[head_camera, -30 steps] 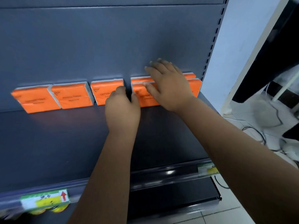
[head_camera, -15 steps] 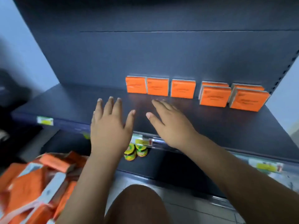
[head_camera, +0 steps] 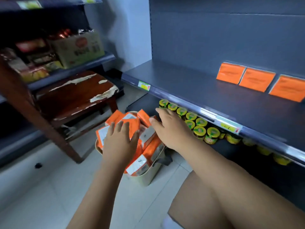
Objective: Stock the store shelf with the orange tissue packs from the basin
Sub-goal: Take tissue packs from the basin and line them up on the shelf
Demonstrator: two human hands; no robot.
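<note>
A beige basin (head_camera: 149, 176) stands on the floor below the shelf, heaped with several orange tissue packs (head_camera: 130, 123). My left hand (head_camera: 119, 142) hovers flat over the heap, fingers spread, holding nothing. My right hand (head_camera: 170, 128) reaches over the basin's right side, fingers apart and empty. On the dark grey shelf (head_camera: 206, 91), three orange packs (head_camera: 256, 79) stand in a row against the back panel at the right.
Yellow-lidded jars (head_camera: 199, 128) line the lower shelf just right of my right hand. A worn brown wooden stool (head_camera: 74, 93) stands left of the basin. Behind it, side shelves hold a cardboard box (head_camera: 77, 48) and packaged goods. White tiled floor lies in front.
Both hands have left the shelf and dropped down-left to the basin. My view has swung from the shelf's packs to the floor and basin.
</note>
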